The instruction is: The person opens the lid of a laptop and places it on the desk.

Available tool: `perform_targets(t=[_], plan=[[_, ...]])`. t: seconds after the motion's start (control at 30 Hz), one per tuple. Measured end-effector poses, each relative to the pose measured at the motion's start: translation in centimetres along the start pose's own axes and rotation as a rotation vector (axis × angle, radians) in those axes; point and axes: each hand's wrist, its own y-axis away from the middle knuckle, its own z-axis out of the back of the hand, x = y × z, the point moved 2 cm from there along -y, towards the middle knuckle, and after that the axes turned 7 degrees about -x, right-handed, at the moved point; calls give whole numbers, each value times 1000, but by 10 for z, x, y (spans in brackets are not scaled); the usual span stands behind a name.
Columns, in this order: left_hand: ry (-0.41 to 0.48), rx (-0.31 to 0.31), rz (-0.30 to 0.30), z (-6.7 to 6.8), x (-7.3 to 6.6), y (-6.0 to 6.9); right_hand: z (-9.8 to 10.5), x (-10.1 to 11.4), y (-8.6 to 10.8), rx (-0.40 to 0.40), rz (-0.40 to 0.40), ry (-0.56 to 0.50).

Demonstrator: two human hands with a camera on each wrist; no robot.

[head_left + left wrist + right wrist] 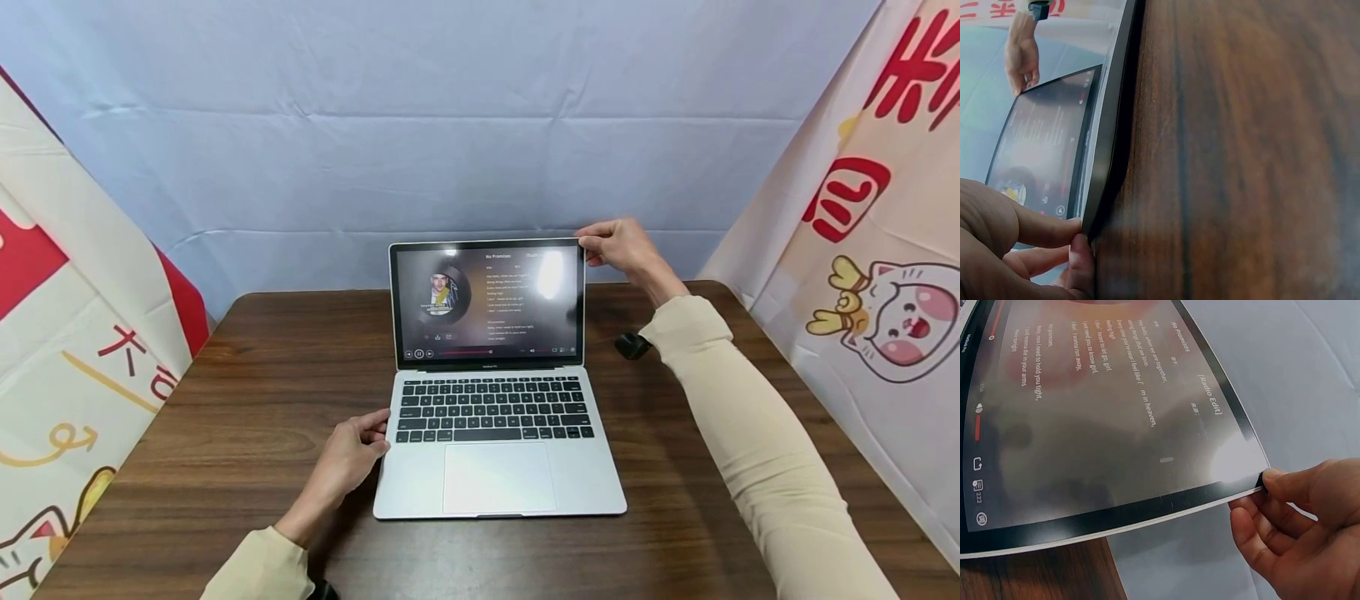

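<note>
A silver laptop (498, 475) stands unfolded on the table, its lit screen (487, 308) showing a music player with lyrics. At the lid's upper right corner, my right hand (618, 246) pinches the edge; the right wrist view shows the thumb (1279, 481) on the front and fingers curled behind. My left hand (348, 454) grips the left edge of the keyboard base. In the left wrist view its thumb (1047, 230) lies on the top of the edge, with the index fingertip (1080, 253) against the side. The other left fingers are partly hidden.
The laptop rests on a dark brown wooden table (300, 367). Behind it hangs a pale blue-grey cloth (450, 108). Printed cloths with cartoon drawings hang on the left (45, 350) and right (870, 242). A small black device (632, 346) is at my right sleeve.
</note>
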Motion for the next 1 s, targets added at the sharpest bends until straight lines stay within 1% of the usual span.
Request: perform_targets(t=[0.33,0.67,0.87,1.0], plan=[[-21,14,-4,-1,1,-3,4,-3,4,19,35,-13],[-53,29,-15,-1,-1,-4,6,-4,8,17,66,12],[-76,45,4,0,-3,-3,7,-4,10,17,69,22],[-90,58,9,0,-5,-4,7,-4,11,14,69,-5]])
